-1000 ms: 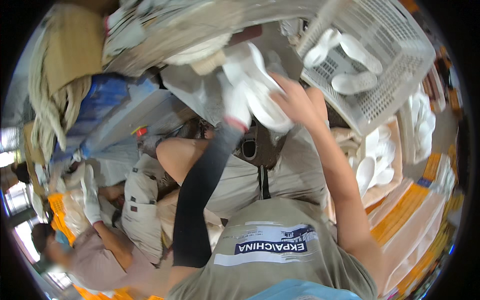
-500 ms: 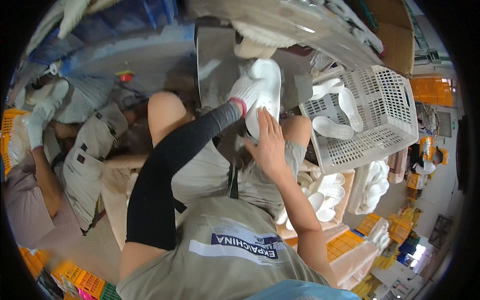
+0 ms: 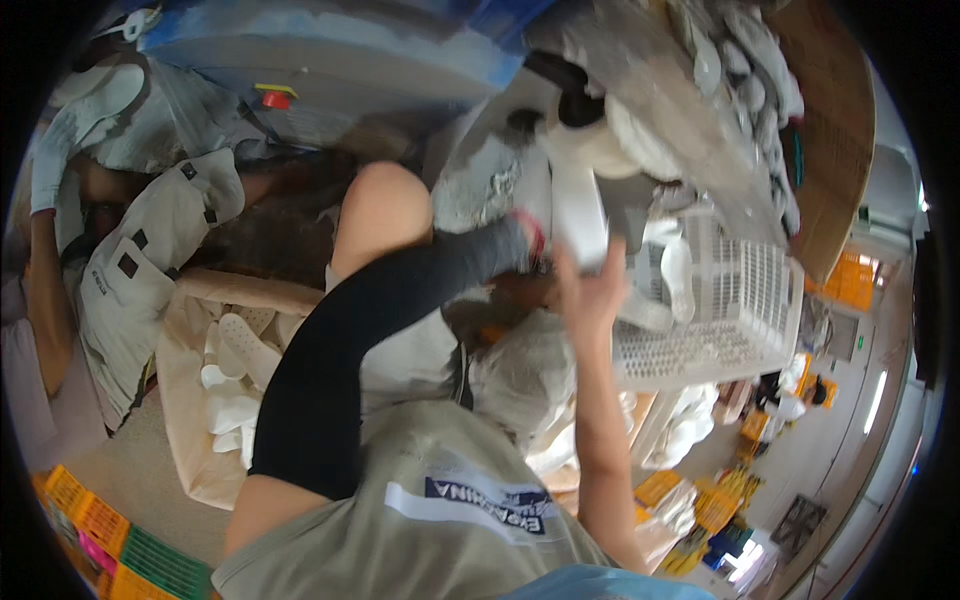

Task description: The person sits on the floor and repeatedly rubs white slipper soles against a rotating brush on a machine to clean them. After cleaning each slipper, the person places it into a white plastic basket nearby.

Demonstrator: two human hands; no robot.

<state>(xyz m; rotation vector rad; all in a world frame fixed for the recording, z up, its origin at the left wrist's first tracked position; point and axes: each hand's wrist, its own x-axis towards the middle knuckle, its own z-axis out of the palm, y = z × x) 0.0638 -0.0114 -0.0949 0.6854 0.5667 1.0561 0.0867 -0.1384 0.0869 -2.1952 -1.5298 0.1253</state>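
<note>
A white shoe sole (image 3: 580, 212) is held up against a pale round buffing wheel (image 3: 592, 148), its outline smeared by motion. My left hand (image 3: 533, 192), in a white glove with a pink cuff, grips the sole from its left side; its fingers are mostly hidden. The bare right hand (image 3: 597, 285) has its thumb and fingers on either side of the sole's near end. Just right of that hand, a white plastic basket (image 3: 715, 345) holds several white soles (image 3: 677, 280).
Sacks of white soles (image 3: 245, 345) stand beside my legs. A person in a grey apron (image 3: 150, 245) works at the left, with a gloved hand (image 3: 48, 175) on a sole. A red button (image 3: 275, 98) sits on the machine. A cardboard box (image 3: 835, 130) stands at the upper right.
My head view has turned, shifting the scene. Both hands have moved with the sole from above my lap toward the wheel. The right hand's flat fingers now curl around the sole's near end.
</note>
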